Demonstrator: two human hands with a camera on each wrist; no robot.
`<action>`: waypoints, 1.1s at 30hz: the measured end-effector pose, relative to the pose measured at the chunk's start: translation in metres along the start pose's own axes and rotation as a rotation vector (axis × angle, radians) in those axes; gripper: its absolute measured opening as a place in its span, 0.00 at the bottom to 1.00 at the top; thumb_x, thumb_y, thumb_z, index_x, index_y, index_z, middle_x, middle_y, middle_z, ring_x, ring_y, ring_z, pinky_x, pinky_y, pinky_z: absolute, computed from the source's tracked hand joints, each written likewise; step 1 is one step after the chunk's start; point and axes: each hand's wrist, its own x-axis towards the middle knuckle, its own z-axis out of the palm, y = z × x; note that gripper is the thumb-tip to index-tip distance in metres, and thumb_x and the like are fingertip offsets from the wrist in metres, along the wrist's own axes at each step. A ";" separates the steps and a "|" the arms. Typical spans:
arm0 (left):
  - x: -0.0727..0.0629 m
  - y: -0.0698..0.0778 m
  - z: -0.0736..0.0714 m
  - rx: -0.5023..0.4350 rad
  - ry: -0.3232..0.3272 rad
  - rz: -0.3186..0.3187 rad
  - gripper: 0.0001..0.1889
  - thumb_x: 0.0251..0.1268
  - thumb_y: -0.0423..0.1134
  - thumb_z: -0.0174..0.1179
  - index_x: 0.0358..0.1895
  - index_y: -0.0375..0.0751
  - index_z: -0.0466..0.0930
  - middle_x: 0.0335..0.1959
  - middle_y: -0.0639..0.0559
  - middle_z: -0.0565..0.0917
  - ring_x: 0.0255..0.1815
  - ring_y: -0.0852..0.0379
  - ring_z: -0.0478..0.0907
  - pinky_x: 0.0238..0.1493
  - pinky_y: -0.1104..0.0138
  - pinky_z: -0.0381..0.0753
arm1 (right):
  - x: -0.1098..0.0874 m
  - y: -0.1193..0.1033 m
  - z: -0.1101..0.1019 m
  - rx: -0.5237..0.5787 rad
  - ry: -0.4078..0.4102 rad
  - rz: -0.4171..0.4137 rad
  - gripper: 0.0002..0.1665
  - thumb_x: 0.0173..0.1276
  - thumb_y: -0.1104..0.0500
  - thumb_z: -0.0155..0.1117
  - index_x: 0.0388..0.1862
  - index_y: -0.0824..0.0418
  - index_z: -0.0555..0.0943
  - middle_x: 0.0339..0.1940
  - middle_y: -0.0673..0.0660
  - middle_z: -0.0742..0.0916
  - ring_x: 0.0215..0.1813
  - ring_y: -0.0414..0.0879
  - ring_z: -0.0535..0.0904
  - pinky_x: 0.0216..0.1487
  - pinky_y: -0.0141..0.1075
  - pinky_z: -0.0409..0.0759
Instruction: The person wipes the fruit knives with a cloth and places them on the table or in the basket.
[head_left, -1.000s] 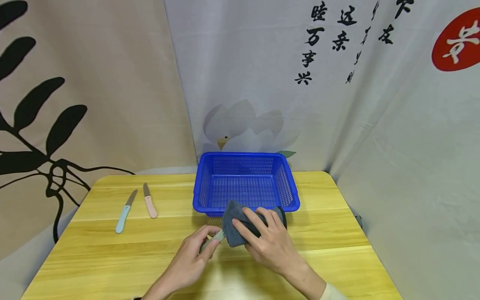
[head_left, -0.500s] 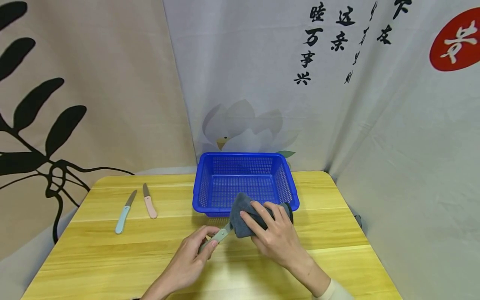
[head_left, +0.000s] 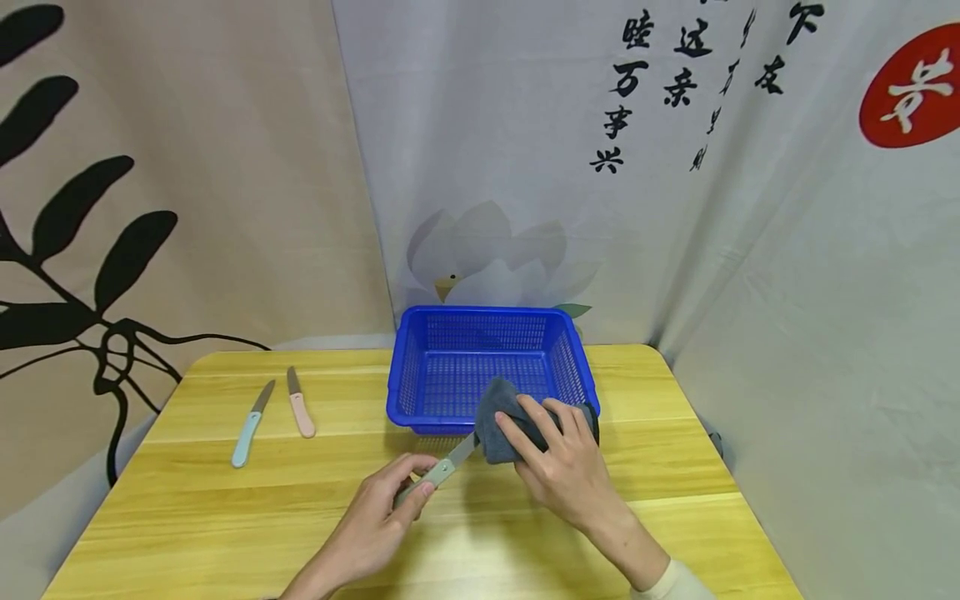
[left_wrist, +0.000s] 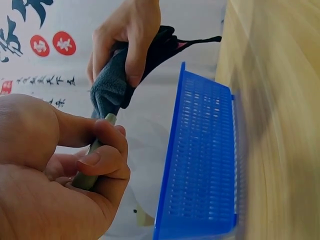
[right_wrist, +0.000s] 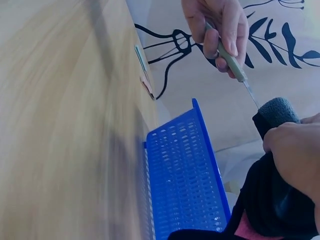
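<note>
My left hand (head_left: pixel 378 512) grips the pale green handle of a small knife (head_left: pixel 435 475), whose blade points up and to the right. Folded round the blade's tip end is a dark grey-blue cloth (head_left: pixel 498 425), which my right hand (head_left: pixel 566 467) pinches from above. Part of the blade shows bare between handle and cloth; its tip is hidden in the cloth. In the right wrist view the thin blade runs into the cloth (right_wrist: pixel 278 112). Both hands are above the table, in front of the blue basket (head_left: pixel 397 392).
Two more knives lie at the table's left: one with a light blue handle (head_left: pixel 246 437), one with a pink handle (head_left: pixel 302 414). The blue mesh basket stands at the back middle of the wooden table (head_left: pixel 187 517). Printed curtains (head_left: pixel 480 125) hang behind.
My right hand and the cloth have slid up and to the right along the blade, baring more of it. My left hand has stayed almost in place with the knife.
</note>
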 end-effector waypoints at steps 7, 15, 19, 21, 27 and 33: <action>0.002 0.001 -0.003 -0.028 0.057 -0.065 0.13 0.89 0.40 0.61 0.67 0.46 0.85 0.33 0.50 0.81 0.28 0.64 0.73 0.26 0.70 0.73 | 0.003 0.005 -0.006 -0.002 0.029 0.058 0.25 0.86 0.52 0.55 0.74 0.53 0.86 0.70 0.68 0.86 0.59 0.66 0.81 0.56 0.59 0.82; 0.005 0.003 -0.003 -0.017 0.082 -0.071 0.12 0.88 0.39 0.62 0.65 0.46 0.86 0.33 0.52 0.82 0.27 0.64 0.75 0.25 0.70 0.74 | 0.008 -0.016 -0.008 0.076 0.063 -0.041 0.38 0.66 0.51 0.80 0.77 0.52 0.85 0.69 0.66 0.87 0.60 0.63 0.82 0.59 0.57 0.84; 0.006 0.003 -0.002 -0.002 0.072 -0.054 0.13 0.89 0.40 0.61 0.67 0.45 0.86 0.34 0.53 0.83 0.28 0.64 0.77 0.26 0.69 0.76 | 0.012 -0.031 -0.006 0.080 0.071 -0.095 0.48 0.56 0.48 0.91 0.76 0.51 0.85 0.70 0.63 0.88 0.59 0.60 0.83 0.60 0.53 0.85; 0.007 0.004 -0.001 0.003 0.069 -0.044 0.13 0.89 0.40 0.61 0.67 0.44 0.86 0.34 0.53 0.83 0.29 0.64 0.77 0.27 0.68 0.77 | 0.014 -0.038 -0.005 0.081 0.081 -0.116 0.50 0.52 0.46 0.94 0.76 0.50 0.85 0.70 0.62 0.88 0.59 0.59 0.83 0.59 0.51 0.85; 0.006 0.007 0.000 -0.001 0.054 -0.024 0.11 0.89 0.41 0.61 0.64 0.48 0.87 0.33 0.53 0.83 0.29 0.64 0.77 0.30 0.68 0.78 | 0.015 -0.048 -0.002 0.087 0.059 -0.127 0.53 0.51 0.46 0.96 0.77 0.48 0.84 0.71 0.59 0.88 0.59 0.57 0.83 0.59 0.50 0.83; 0.005 0.009 0.000 -0.012 0.042 -0.039 0.12 0.90 0.39 0.59 0.65 0.46 0.86 0.34 0.49 0.83 0.30 0.63 0.77 0.31 0.67 0.77 | 0.012 -0.049 0.001 0.068 0.046 -0.118 0.51 0.52 0.46 0.95 0.76 0.47 0.85 0.70 0.59 0.88 0.59 0.57 0.83 0.59 0.49 0.83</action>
